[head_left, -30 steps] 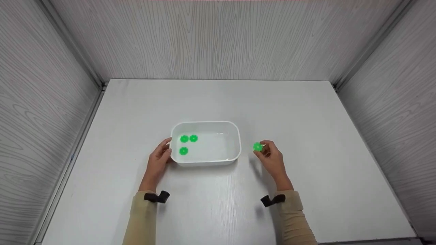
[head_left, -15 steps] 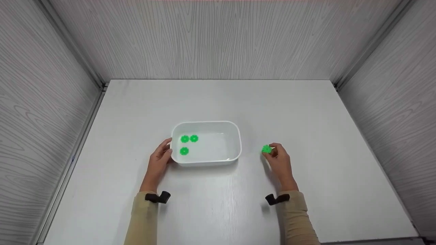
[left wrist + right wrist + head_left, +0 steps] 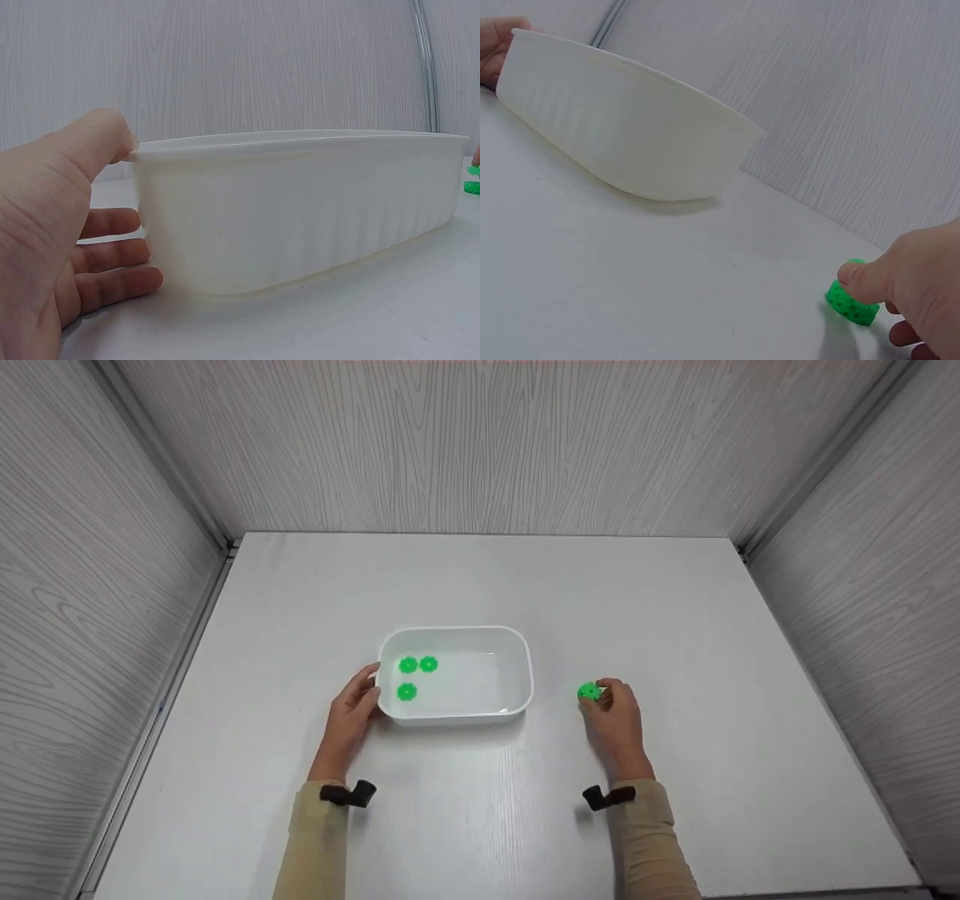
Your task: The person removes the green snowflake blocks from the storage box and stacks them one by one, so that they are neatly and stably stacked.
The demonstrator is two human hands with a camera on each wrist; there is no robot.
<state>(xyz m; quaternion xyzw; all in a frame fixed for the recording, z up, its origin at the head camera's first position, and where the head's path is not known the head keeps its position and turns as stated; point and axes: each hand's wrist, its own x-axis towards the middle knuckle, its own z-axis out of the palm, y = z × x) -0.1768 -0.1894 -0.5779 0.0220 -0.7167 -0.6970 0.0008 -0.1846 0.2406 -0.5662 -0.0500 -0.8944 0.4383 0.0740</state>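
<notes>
A white plastic tub (image 3: 480, 714) stands on the table. My left hand (image 3: 350, 712) grips its left end; in the left wrist view the thumb hooks on the rim and the other fingers touch the wall. Three green flower-shaped pieces (image 3: 406, 691) lie in the tub's left half. Right of the tub, my right hand (image 3: 616, 716) pinches a green flower-shaped piece (image 3: 589, 691) between thumb and fingers, low over the table. In the right wrist view the thumb partly covers this studded green piece (image 3: 853, 304); I cannot tell whether a second one is with it.
The white table (image 3: 480, 585) is bounded by wood-grain panels at the back (image 3: 480, 450), left (image 3: 97, 607) and right (image 3: 862, 607). Black wrist mounts (image 3: 349, 794) sit over both sleeve cuffs.
My right hand has moved right and slightly nearer, away from the tub, with the green piece, which has tilted. My left hand and the tub have barely moved.
</notes>
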